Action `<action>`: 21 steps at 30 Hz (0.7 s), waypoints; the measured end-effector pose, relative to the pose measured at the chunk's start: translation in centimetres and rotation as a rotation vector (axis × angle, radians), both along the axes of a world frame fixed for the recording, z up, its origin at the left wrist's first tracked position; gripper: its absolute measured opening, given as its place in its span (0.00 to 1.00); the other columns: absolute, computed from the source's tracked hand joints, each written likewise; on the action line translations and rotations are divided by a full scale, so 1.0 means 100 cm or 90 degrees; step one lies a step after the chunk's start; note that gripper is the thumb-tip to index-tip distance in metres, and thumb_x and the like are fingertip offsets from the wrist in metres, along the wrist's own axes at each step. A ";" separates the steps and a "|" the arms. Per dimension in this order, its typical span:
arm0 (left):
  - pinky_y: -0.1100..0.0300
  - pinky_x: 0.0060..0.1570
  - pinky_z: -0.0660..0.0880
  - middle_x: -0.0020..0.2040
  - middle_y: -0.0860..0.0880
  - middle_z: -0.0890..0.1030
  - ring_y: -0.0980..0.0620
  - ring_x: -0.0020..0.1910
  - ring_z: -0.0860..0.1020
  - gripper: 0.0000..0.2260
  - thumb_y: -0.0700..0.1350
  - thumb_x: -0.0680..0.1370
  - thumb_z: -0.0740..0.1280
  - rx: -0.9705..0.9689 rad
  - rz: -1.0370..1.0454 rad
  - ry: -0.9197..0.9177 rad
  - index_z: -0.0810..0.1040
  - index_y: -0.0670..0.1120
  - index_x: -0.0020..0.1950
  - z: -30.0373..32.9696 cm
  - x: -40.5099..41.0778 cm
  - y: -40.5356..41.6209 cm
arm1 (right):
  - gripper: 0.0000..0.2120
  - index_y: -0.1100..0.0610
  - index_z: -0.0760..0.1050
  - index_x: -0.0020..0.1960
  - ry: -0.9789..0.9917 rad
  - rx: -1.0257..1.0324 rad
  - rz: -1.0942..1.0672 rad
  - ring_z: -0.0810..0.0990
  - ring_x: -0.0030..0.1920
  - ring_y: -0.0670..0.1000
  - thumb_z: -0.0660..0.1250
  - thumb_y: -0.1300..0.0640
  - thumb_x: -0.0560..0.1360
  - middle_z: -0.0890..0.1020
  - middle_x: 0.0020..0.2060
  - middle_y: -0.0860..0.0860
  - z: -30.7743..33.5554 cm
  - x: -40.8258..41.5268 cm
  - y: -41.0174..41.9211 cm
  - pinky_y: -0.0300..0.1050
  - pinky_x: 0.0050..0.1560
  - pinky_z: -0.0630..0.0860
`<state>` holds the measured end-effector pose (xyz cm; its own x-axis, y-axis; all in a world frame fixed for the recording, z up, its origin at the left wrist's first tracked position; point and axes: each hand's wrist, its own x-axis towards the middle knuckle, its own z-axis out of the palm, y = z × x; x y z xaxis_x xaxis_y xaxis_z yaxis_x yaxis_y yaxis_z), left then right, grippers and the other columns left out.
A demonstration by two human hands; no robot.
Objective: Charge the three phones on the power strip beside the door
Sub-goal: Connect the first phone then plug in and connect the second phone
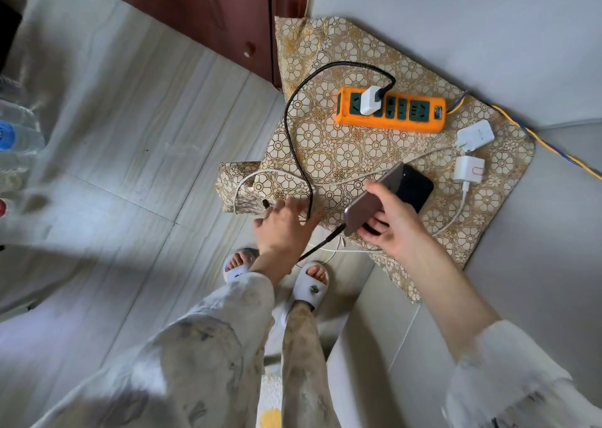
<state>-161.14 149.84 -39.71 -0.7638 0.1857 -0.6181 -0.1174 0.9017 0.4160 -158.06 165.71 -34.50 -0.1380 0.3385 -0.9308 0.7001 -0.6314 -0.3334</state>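
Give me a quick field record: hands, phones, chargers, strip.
right hand: holds grey phone, black cable plugged into its end
left hand: open, reaching at the black cable over the table edge
black phone: lying on the patterned cloth, partly behind the grey phone
power strip: orange, one white charger plugged in
loose chargers: two white ones lying unplugged on the cloth
third phone: not visible

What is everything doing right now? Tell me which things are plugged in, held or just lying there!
Orange power strip: lying on the patterned cloth, one charger plugged in.
Plugged-in white charger: black cable attached.
Black cable: plugged into the grey phone.
Grey phone: held in the right hand.
Black phone: lying on the cloth.
Two loose white chargers: unplugged.
Left hand: open, reaching out.
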 end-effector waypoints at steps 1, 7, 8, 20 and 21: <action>0.50 0.55 0.69 0.53 0.47 0.78 0.46 0.51 0.76 0.20 0.63 0.73 0.61 -0.012 0.028 0.005 0.75 0.49 0.54 -0.004 0.002 0.006 | 0.14 0.57 0.71 0.43 -0.003 -0.002 -0.007 0.76 0.58 0.56 0.73 0.52 0.66 0.79 0.53 0.60 -0.002 0.003 0.000 0.51 0.45 0.78; 0.54 0.42 0.72 0.43 0.44 0.78 0.42 0.41 0.78 0.10 0.49 0.77 0.61 0.088 0.179 0.023 0.74 0.42 0.49 -0.009 0.006 0.008 | 0.13 0.57 0.72 0.43 -0.008 -0.006 -0.012 0.75 0.59 0.57 0.73 0.52 0.67 0.78 0.57 0.61 -0.005 0.013 0.000 0.49 0.41 0.78; 0.55 0.38 0.71 0.41 0.43 0.79 0.40 0.40 0.79 0.09 0.47 0.78 0.60 0.121 0.219 0.004 0.72 0.41 0.50 -0.008 0.005 0.002 | 0.13 0.57 0.72 0.43 -0.010 -0.002 -0.008 0.75 0.59 0.57 0.73 0.52 0.67 0.78 0.57 0.61 -0.004 0.013 0.000 0.49 0.41 0.78; 0.46 0.47 0.70 0.49 0.34 0.80 0.33 0.49 0.77 0.11 0.47 0.80 0.55 -0.084 0.112 0.211 0.73 0.45 0.56 0.007 -0.075 -0.111 | 0.14 0.57 0.72 0.46 0.081 -0.028 0.037 0.78 0.48 0.52 0.73 0.52 0.67 0.79 0.41 0.54 -0.007 -0.052 -0.060 0.47 0.41 0.80; 0.45 0.51 0.69 0.51 0.34 0.80 0.34 0.51 0.76 0.11 0.46 0.80 0.55 -0.100 0.124 0.194 0.73 0.45 0.57 0.003 -0.084 -0.114 | 0.14 0.57 0.72 0.46 0.096 -0.019 0.044 0.78 0.46 0.51 0.73 0.51 0.67 0.79 0.40 0.54 -0.009 -0.061 -0.065 0.46 0.40 0.80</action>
<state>-169.59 138.44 -39.36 -0.9282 -0.0601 -0.3672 -0.1857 0.9301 0.3170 -164.15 159.18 -35.43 -0.2984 0.2953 -0.9076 0.6860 -0.5949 -0.4190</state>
